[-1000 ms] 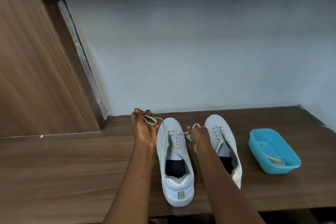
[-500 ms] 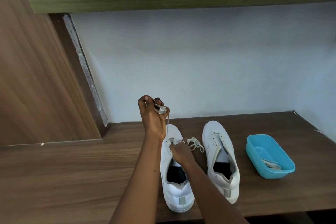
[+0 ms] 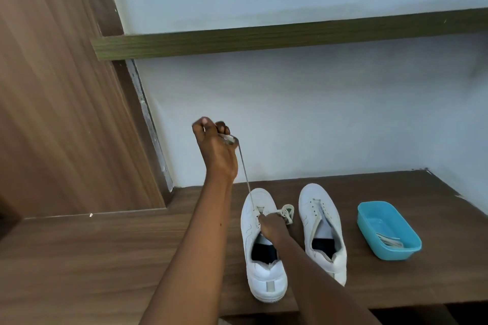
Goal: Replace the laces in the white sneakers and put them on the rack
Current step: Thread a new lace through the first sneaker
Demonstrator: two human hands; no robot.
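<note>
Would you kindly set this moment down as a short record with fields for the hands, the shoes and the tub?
left hand: raised above the wooden shelf, gripping one end of the lace, which runs taut down to the front eyelets
right hand: at the first sneaker's eyelets, pinching the lace, loose end bunched beside the fingers
first sneaker: on the shelf, toe towards the wall
second sneaker: beside it on the right, eyelets bare
blue tub: right of the shoes, holding pale spare laces
</note>
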